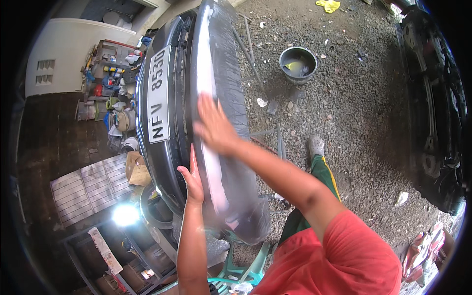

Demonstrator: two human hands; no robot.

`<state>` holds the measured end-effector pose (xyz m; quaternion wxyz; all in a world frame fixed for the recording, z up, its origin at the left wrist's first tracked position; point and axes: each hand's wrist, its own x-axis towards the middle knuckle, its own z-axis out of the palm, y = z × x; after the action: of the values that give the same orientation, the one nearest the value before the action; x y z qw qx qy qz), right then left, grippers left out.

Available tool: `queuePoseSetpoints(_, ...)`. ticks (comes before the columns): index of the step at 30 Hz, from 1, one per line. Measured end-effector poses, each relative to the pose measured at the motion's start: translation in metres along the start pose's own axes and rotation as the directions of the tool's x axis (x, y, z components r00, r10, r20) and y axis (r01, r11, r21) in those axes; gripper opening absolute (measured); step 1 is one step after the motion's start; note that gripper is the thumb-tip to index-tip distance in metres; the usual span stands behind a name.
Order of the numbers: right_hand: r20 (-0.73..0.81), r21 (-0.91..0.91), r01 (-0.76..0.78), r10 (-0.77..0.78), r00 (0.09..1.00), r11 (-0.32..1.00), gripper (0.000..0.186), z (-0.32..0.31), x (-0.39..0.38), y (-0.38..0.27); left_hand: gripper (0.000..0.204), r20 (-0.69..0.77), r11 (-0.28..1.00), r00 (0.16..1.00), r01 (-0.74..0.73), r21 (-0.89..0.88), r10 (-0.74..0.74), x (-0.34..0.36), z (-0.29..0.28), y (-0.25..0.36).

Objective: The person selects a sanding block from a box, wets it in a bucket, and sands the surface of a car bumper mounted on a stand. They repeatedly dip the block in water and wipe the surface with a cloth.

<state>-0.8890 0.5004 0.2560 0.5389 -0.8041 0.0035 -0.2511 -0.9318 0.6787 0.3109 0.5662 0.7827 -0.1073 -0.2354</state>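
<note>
A dark car bumper (223,64) with a long white patch (214,179) along it runs lengthwise in front of me. My right hand (214,127) lies flat across the white patch, fingers stretched toward the far end. Whether anything thin sits under its palm is hidden. To its left and nearer me, my left hand (193,181) rests against the bumper's grille side, thumb apart and fingers straight. It holds nothing that I can see. A white licence plate (160,93) is fixed on the bumper's left part.
Metal stand legs (250,54) show beside the bumper. On the gravel (354,108) at right stands a dark bucket (298,65) of cloudy liquid. A green plastic stool (246,263) is close below. Cluttered shelves (115,73) stand left; a black car part (430,98) lies far right.
</note>
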Motion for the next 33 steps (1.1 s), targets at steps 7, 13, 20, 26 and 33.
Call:
queuePoseSetpoints(7,0.172,0.001,0.047,-0.047,0.984,0.999,0.077,0.049,-0.166,-0.074,0.100,-0.011,0.981,0.998,0.065,-0.185,-0.069,-0.011,-0.007,-0.006)
queuePoseSetpoints(13,0.065,-0.098,-0.007,0.014,0.998,0.995,0.076,0.032,-0.043,-0.029,0.100,-0.048,1.000,0.999,-0.023,-0.009,0.022,-0.008,-0.008,-0.015)
queuePoseSetpoints(20,-0.105,0.157,-0.042,0.059,0.993,0.987,0.076,0.031,0.009,-0.021,0.095,-0.037,0.998,0.999,-0.005,0.069,0.007,-0.002,-0.007,-0.012)
queuePoseSetpoints(26,0.153,0.128,0.102,-0.122,0.981,0.986,0.079,0.042,-0.108,-0.049,0.084,-0.024,1.000,1.000,0.009,-0.030,-0.010,-0.010,-0.009,-0.015)
queuePoseSetpoints(33,-0.071,0.143,0.010,0.000,0.998,0.990,0.073,-0.005,0.094,0.029,0.078,0.012,0.994,0.999,0.049,0.098,-0.051,0.004,-0.003,-0.011)
